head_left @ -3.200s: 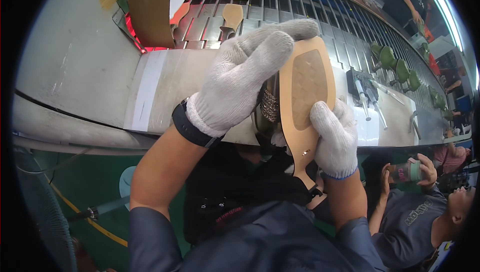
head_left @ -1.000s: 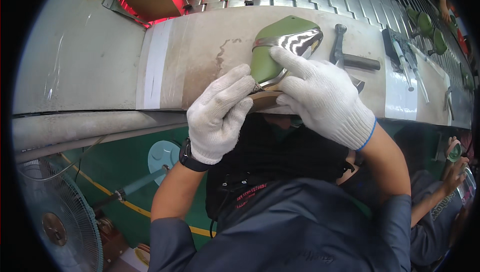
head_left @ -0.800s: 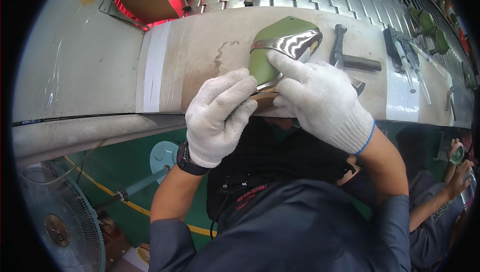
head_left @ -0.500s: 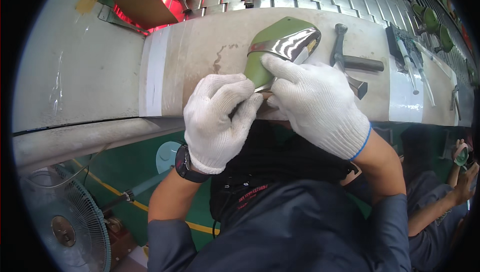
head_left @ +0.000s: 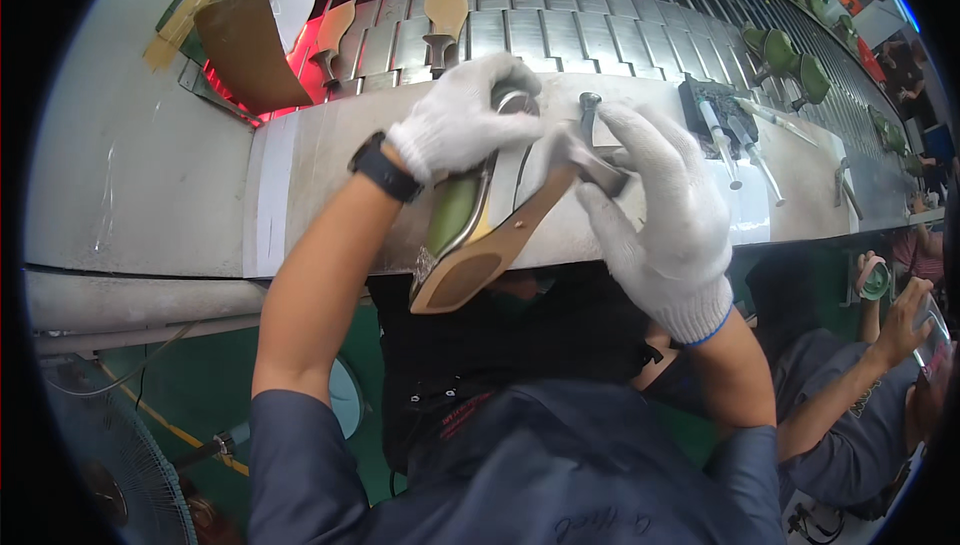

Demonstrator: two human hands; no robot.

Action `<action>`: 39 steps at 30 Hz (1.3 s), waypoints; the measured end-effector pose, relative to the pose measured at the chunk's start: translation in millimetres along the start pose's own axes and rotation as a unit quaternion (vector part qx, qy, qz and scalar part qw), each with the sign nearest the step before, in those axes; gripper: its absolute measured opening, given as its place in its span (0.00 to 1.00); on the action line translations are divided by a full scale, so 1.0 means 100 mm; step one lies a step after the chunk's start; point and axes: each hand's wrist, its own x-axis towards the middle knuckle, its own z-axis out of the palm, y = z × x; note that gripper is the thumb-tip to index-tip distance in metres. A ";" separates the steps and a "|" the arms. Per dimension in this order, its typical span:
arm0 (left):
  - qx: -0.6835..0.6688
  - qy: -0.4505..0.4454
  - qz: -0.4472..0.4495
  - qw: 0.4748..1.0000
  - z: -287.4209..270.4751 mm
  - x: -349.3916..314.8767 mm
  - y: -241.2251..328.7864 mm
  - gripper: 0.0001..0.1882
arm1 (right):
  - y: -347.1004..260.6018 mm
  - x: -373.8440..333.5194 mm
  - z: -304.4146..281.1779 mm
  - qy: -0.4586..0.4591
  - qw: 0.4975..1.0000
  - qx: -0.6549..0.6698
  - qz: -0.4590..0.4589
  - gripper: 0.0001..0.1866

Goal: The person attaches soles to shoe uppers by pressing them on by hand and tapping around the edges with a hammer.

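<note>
My gloved left hand (head_left: pixel 465 120) grips a shoe (head_left: pixel 490 250) built on a green last (head_left: pixel 452 213). The shoe is tipped on its side at the bench's near edge, its brown sole facing me and its toe pointing to the lower left. Silvery upper material shows along its edge and under my fingers. A steel-headed hammer (head_left: pixel 590 107) lies just right of the heel end. Over its handle is my gloved right hand (head_left: pixel 660 205), blurred, with thumb and fingers apart; the hand hides most of the handle.
A dark pad with syringes (head_left: pixel 718 135) lies to the right on the pale bench (head_left: pixel 340 170). Brown soles (head_left: pixel 445 20) rest on the metal slat conveyor (head_left: pixel 560 40) beyond. Green lasts (head_left: pixel 785 60) stand far right. A fan (head_left: pixel 110 475) is lower left; another person's arm (head_left: pixel 850 385) is at right.
The shoe has been turned so its sole faces me. My left hand has moved up onto its far part. My right hand has let go and moved to the hammer. The view has shifted.
</note>
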 end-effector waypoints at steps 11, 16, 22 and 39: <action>-0.217 0.129 0.072 0.965 0.02 -0.92 -0.29 0.16 | -0.45 0.16 0.53 -0.064 0.983 0.144 -0.099 0.24; -0.268 0.190 0.102 0.939 0.04 -0.98 -0.43 0.44 | -0.49 0.22 0.78 -0.073 0.981 0.122 -0.134 0.28; -0.270 0.204 0.120 0.933 0.05 -0.97 -0.46 0.42 | -0.49 0.22 0.85 -0.088 0.981 0.105 -0.135 0.30; -0.274 0.208 0.156 0.926 -0.10 -0.93 -0.44 0.32 | -0.53 0.41 0.96 -0.109 0.980 0.077 -0.146 0.26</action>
